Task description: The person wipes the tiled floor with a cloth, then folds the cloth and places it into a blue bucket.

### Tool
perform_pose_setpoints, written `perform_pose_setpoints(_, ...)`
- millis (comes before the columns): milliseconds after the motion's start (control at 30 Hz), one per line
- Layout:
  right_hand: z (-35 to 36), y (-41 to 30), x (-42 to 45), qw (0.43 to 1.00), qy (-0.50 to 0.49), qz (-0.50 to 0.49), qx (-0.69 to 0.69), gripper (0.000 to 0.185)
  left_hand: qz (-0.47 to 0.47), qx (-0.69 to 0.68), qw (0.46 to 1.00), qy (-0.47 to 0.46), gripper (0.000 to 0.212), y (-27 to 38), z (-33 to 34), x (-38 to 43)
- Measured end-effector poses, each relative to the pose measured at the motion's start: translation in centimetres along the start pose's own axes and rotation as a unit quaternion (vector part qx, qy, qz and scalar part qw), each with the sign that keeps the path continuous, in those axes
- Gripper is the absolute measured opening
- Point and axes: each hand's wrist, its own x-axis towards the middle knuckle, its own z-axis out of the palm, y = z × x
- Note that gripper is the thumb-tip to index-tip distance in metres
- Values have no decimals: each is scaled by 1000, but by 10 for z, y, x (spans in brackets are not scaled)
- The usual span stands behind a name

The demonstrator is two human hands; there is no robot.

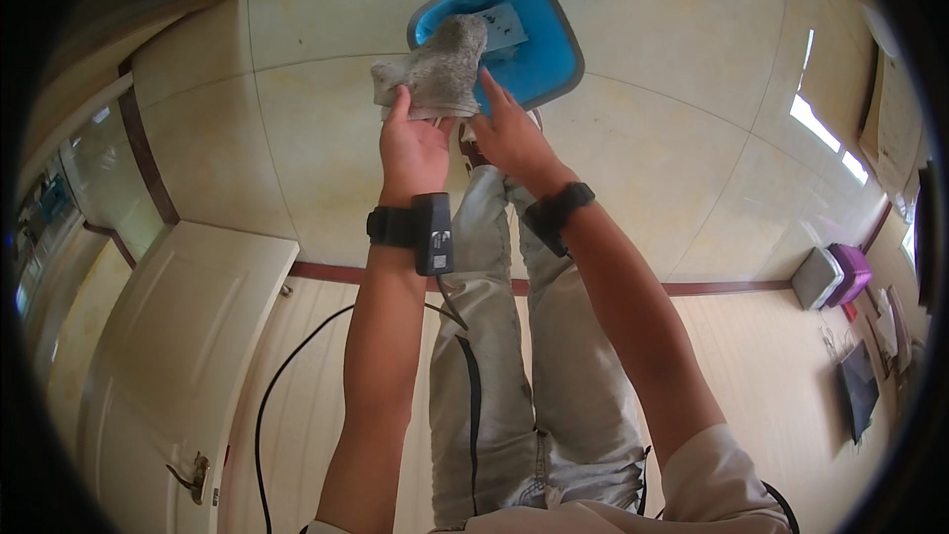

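Note:
A grey, speckled cloth (445, 59), crumpled with a folded lower edge, is held in my left hand (415, 156), thumb on top and fingers beneath. My right hand (515, 137) is beside the cloth's right edge, its index finger extended; nothing shows in its grasp, though whether the fingertips touch the cloth is hard to tell. Partly under the cloth stands a blue bin (552, 63) with a grey rim. Inside it lies a white paper sheet (506, 26) with dark specks.
A white door (170, 356) with a metal handle stands ajar at left. Black cable (259, 415) runs from the device (432, 233) on my left wrist. At right are a grey-and-purple case (834, 276) and a dark flat object (858, 389). A dark red threshold strip (726, 288) crosses the floor.

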Motion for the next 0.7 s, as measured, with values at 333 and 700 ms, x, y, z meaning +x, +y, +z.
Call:
perform_pose_setpoints(333, -8, 13, 17, 781, 83, 260, 562, 59, -11, -51, 999, -11, 41, 8, 10, -1)
perform_pose_setpoints(700, 6, 3, 33, 970, 199, 76, 119, 33, -14, -148, 988, 33, 34, -6, 8, -7)
